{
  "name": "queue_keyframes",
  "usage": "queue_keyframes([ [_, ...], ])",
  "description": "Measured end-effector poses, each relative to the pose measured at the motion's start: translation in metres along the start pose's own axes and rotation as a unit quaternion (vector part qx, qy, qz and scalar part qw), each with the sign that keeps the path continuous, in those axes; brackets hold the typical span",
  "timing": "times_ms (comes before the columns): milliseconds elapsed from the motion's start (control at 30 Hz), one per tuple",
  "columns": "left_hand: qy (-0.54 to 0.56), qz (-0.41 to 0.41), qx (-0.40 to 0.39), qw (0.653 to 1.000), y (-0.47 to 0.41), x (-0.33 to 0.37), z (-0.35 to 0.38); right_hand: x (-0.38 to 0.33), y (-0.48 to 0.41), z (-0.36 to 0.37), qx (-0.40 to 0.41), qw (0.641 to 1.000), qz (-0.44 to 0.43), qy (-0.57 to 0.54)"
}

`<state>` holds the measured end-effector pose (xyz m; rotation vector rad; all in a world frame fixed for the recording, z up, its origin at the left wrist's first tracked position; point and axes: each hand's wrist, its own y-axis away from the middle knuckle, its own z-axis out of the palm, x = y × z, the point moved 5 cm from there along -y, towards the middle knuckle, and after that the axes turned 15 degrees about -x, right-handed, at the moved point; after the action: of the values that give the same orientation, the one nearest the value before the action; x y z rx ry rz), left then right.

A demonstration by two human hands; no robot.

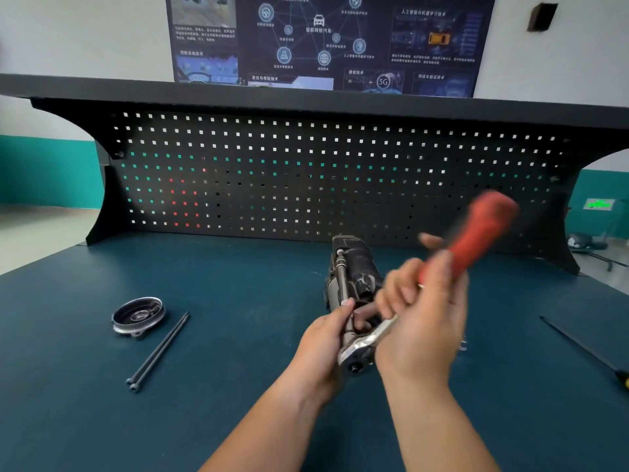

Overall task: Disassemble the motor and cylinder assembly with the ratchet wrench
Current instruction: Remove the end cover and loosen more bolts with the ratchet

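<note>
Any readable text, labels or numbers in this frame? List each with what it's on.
"5G": poster on the wall, lower middle.
"智能网联汽车": same poster, under the car icon.
"人工智能与机器学习技术": poster, upper right heading.
"通信技术": poster, heading above the 5G.
Other poster text: too small or blurred to read.
Green sign at far right: blurred, unreadable.
Wrench and motor: no readable markings.

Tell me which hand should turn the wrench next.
Right. The right hand grips the wrench by its red handle, while the left hand holds the motor near the wrench's head.
</note>
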<state>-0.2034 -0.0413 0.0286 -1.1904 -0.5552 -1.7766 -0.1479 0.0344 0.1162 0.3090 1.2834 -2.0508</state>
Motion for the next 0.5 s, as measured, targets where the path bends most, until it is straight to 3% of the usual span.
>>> queue_keyframes([
  [100,-0.036,-0.002,-0.023,0.999,-0.002,0.000,0.005,-0.003,0.001,-0.034,0.142,0.985,0.009,-0.098],
  [200,-0.092,-0.008,-0.028,0.995,-0.003,0.000,0.003,0.000,0.001,-0.045,0.179,0.975,0.025,-0.132],
  [367,-0.147,-0.047,-0.051,0.987,0.002,0.006,-0.003,0.000,-0.001,-0.043,0.120,0.981,0.007,-0.151],
  [500,-0.155,-0.057,-0.058,0.985,0.003,0.011,-0.008,-0.005,-0.001,-0.034,0.061,0.995,-0.021,-0.077],
])
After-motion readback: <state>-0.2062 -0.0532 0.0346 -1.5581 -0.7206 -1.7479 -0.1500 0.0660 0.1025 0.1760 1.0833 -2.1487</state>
